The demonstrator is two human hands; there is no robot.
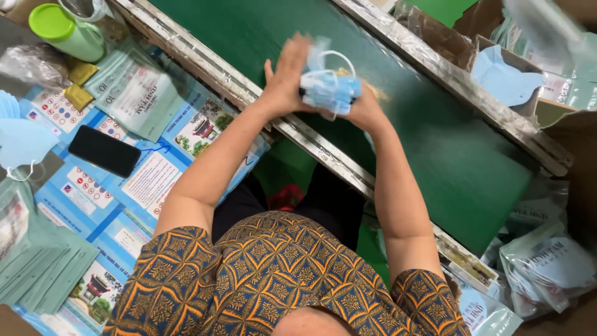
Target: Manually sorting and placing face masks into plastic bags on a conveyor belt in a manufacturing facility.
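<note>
Together, the left hand (287,76) and right hand (365,109) pressed a stack of blue face masks (328,90) between them above the green conveyor belt (435,149), near its metal edge, each grip closed flat against the stack's sides.

Both hands (323,93) press blue mask stack (329,90) over green belt (435,143).

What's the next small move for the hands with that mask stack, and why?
Probably press both palms inward to square the stack of blue face masks. The left hand lies flat against one side and the right hand backs the other, above the green belt. The edges look uneven and white ear loops stick out on top, so the stack seems not yet tidy.
</note>
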